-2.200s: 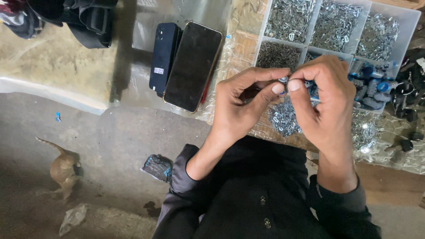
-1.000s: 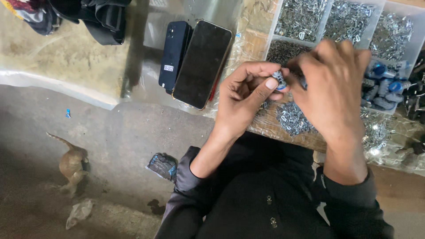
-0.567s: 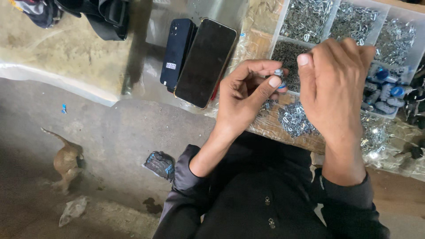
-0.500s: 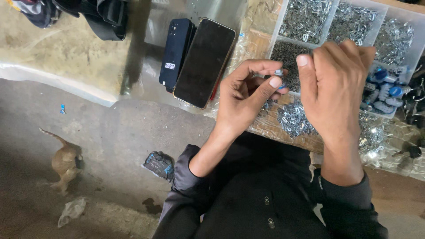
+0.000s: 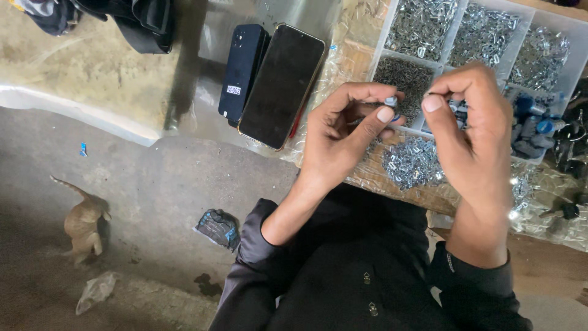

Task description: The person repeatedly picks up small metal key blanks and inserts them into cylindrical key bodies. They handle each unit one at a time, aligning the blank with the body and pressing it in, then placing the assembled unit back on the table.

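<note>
Far to the left of the hands, down on the floor, a small tan kitten (image 5: 82, 222) sits near a crumpled scrap of plastic (image 5: 95, 292), and a dark wrapper (image 5: 217, 227) lies just left of the person's left sleeve. Up on the surface (image 5: 73, 67), a dark blue phone (image 5: 242, 72) and a black phone (image 5: 282, 84) lie side by side, touching, just left of the left hand (image 5: 343, 138). That hand is closed, pinching a small silver and blue part (image 5: 391, 102) between thumb and fingertips. A narrow gap separates it from the right hand (image 5: 474, 132), whose thumb and forefinger pinch something too small to tell. Beneath both hands lies a loose pile of metal clips (image 5: 413, 162). Behind them stands a clear compartment tray (image 5: 576, 67) filled with metal pieces; the right hand hides part of it, and blue-capped parts (image 5: 536, 125) show just right of that hand.
</note>
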`<control>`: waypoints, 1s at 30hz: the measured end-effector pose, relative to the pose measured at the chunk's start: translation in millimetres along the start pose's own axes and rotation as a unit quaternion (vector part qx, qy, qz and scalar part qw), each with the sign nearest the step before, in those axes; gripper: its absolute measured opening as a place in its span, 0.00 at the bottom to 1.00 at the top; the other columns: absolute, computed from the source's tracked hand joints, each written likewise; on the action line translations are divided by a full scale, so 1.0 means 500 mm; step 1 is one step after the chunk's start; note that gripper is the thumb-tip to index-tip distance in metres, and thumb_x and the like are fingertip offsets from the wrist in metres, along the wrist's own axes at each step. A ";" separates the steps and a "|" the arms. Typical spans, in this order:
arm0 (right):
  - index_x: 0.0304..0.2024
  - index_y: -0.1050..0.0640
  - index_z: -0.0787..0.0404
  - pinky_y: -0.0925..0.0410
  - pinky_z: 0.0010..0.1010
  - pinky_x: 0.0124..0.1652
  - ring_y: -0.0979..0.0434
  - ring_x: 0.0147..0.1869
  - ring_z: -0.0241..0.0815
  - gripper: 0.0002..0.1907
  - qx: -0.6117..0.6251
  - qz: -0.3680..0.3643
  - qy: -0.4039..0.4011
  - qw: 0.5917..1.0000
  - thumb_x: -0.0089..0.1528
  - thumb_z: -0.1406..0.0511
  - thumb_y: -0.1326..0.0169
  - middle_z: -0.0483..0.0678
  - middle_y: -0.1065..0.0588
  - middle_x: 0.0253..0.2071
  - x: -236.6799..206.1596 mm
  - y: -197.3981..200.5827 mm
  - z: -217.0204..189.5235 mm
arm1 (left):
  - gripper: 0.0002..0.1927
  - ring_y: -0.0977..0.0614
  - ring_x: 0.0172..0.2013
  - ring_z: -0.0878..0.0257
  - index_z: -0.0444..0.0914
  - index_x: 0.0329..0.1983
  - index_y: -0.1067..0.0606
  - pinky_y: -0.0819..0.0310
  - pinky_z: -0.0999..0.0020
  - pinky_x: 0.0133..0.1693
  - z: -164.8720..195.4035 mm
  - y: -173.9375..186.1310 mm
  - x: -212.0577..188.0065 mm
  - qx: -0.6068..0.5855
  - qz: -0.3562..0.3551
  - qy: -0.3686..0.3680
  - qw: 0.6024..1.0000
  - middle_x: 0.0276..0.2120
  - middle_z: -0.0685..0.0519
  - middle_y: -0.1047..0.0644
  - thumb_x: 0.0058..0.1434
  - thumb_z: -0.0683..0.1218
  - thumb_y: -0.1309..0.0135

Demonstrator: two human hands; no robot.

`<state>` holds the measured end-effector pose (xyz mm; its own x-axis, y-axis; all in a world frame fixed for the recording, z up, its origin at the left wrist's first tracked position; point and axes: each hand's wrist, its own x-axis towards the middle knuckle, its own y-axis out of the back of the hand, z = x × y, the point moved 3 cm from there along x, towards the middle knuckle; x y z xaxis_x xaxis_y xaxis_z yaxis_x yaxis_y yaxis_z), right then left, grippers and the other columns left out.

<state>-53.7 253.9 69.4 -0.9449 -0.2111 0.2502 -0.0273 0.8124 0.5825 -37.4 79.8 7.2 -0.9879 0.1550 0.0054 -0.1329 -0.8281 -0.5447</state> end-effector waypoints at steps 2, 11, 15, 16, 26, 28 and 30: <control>0.46 0.29 0.66 0.37 0.27 0.47 0.31 0.45 0.36 0.03 0.053 -0.007 -0.015 0.998 0.72 0.75 0.48 0.48 0.28 0.42 0.000 0.001 -0.001 | 0.10 0.16 0.48 0.63 0.30 0.59 0.28 0.16 0.71 0.49 0.000 -0.004 0.000 -0.020 -0.014 0.003 1.000 0.53 0.47 0.21 0.76 0.36 0.47; 0.44 0.28 0.67 0.38 0.19 0.36 0.32 0.41 0.30 0.01 0.141 -0.010 -0.042 0.989 0.71 0.74 0.50 0.47 0.29 0.44 -0.011 0.004 -0.007 | 0.11 0.15 0.47 0.64 0.30 0.61 0.27 0.15 0.71 0.49 0.004 -0.020 -0.006 -0.023 -0.045 -0.001 0.999 0.49 0.48 0.19 0.78 0.36 0.46; 0.44 0.26 0.68 0.37 0.21 0.39 0.31 0.41 0.31 0.01 0.117 -0.018 -0.022 0.993 0.72 0.74 0.49 0.48 0.28 0.43 -0.013 0.009 -0.009 | 0.11 0.15 0.46 0.64 0.30 0.60 0.26 0.15 0.71 0.48 0.005 -0.021 -0.006 -0.031 -0.048 0.002 0.998 0.48 0.48 0.19 0.77 0.36 0.46; 0.43 0.26 0.68 0.37 0.21 0.40 0.31 0.41 0.31 0.02 0.113 -0.020 -0.021 0.993 0.72 0.74 0.49 0.48 0.28 0.43 -0.014 0.009 -0.010 | 0.11 0.15 0.46 0.64 0.30 0.60 0.26 0.15 0.71 0.48 0.004 -0.021 -0.006 -0.034 -0.048 0.002 0.998 0.47 0.48 0.19 0.77 0.36 0.45; 0.41 0.26 0.68 0.37 0.21 0.42 0.30 0.41 0.31 0.05 0.141 -0.023 -0.040 0.989 0.73 0.72 0.49 0.48 0.27 0.43 -0.016 0.006 -0.016 | 0.12 0.15 0.44 0.63 0.30 0.60 0.26 0.15 0.71 0.47 0.003 -0.021 -0.010 -0.048 -0.042 0.011 0.998 0.47 0.47 0.19 0.76 0.36 0.44; 0.42 0.25 0.68 0.37 0.21 0.42 0.30 0.41 0.31 0.04 0.155 -0.024 -0.041 0.987 0.73 0.72 0.49 0.47 0.27 0.43 -0.018 0.005 -0.019 | 0.12 0.14 0.44 0.63 0.30 0.60 0.26 0.14 0.71 0.47 0.005 -0.020 -0.013 -0.048 -0.043 0.011 0.998 0.47 0.47 0.19 0.76 0.36 0.44; 0.43 0.25 0.68 0.38 0.20 0.42 0.31 0.42 0.30 0.03 0.164 -0.025 -0.050 0.985 0.73 0.73 0.49 0.48 0.27 0.42 -0.020 0.005 -0.022 | 0.12 0.14 0.44 0.63 0.30 0.60 0.25 0.14 0.71 0.47 0.007 -0.019 -0.014 -0.047 -0.043 0.012 0.998 0.47 0.47 0.19 0.76 0.36 0.44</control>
<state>-40.8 252.1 76.7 -0.9669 -0.2131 0.1404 -0.1620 0.9376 0.3076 -29.6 84.6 15.2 -0.9706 0.2380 0.0356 -0.2084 -0.7575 -0.6187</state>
